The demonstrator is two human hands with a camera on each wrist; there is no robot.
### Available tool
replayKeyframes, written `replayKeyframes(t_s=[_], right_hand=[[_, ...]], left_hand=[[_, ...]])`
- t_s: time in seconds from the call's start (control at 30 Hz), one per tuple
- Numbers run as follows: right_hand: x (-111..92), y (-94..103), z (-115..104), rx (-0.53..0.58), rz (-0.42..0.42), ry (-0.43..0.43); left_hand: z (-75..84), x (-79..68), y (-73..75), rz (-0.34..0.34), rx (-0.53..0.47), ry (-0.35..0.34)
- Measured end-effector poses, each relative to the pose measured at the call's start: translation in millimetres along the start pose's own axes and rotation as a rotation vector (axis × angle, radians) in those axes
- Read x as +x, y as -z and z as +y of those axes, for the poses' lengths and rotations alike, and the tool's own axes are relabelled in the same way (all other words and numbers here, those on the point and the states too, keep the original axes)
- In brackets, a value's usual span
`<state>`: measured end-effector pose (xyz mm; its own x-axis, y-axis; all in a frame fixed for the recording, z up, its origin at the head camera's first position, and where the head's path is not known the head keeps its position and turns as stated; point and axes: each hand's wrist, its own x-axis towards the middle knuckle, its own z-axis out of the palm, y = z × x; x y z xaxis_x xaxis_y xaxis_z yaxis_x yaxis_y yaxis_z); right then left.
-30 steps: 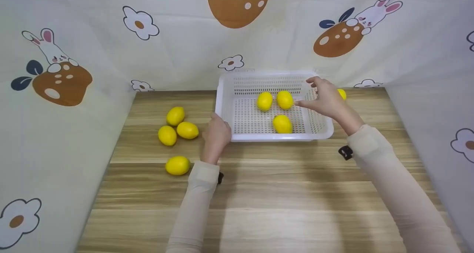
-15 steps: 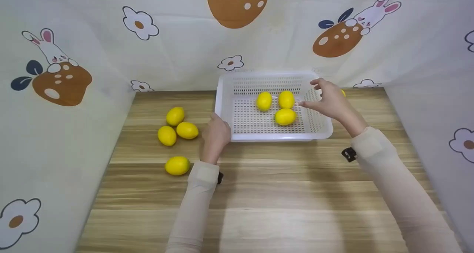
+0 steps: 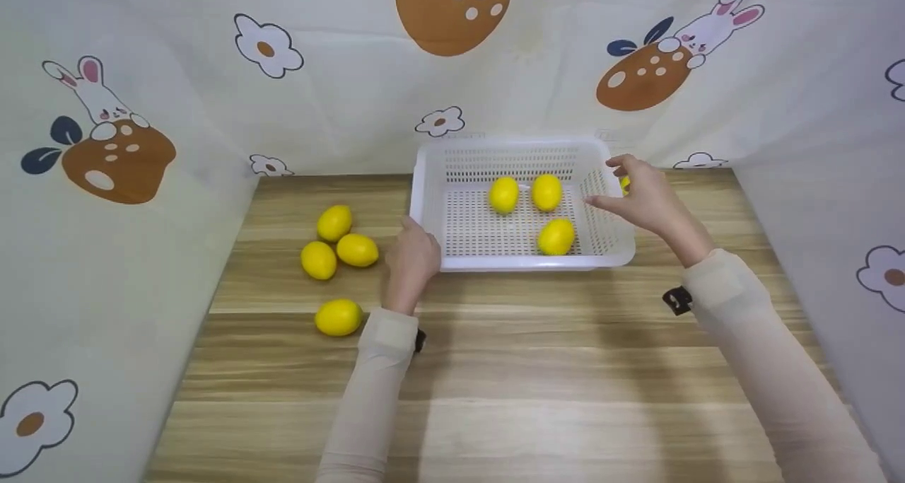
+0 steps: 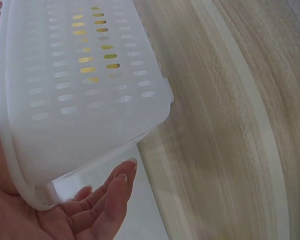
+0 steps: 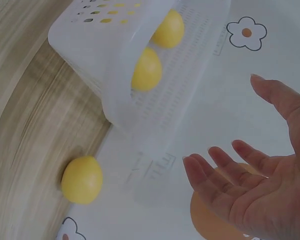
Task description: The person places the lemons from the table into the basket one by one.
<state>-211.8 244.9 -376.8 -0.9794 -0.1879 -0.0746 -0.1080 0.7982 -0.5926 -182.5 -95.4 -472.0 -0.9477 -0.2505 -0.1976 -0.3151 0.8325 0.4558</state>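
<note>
White plastic forms the slatted basket (image 3: pixel 523 262), which stands on the wood-grain worktop (image 3: pixel 523 377) close to the patterned backdrop (image 3: pixel 339 115). At its near left corner the left hand (image 3: pixel 413 257) grips the rim: the left forearm runs forward from the bottom edge of the head view, the back of the hand faces up, and in the left wrist view the rim sits in the crook of the palm, with the fingers (image 4: pixel 115 192) bent beneath it on the outside.

From the lower right, the right forearm slants up and inward, and the right hand (image 3: pixel 647 193) is poised by the basket's right wall. Its thumb and fingers are spread apart with nothing between them; the right wrist view shows them clear of the basket.

Three yellow lemons lie inside, two side by side (image 3: pixel 504 195) (image 3: pixel 546 192) and one nearer the front (image 3: pixel 556 237). One outside lemon (image 5: pixel 82 180) rests right of the basket, partly hidden behind the right hand in the head view. Four loose lemons (image 3: pixel 358 249) lie to the left, three clustered and one nearer the person.
</note>
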Motion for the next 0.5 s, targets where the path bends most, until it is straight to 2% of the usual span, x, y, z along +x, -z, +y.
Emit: replayKeyframes(t_s=[0.27, 0.5], right_hand=[[-4, 4.2, 8, 0.024, 0.011, -0.013], [-7, 5.1, 17, 0.023, 0.032, -0.006]], left_hand=[[0.9, -0.3, 1.1, -0.01, -0.011, 0.013], [-1.9, -0.1, -0.4, -0.01, -0.034, -0.011]])
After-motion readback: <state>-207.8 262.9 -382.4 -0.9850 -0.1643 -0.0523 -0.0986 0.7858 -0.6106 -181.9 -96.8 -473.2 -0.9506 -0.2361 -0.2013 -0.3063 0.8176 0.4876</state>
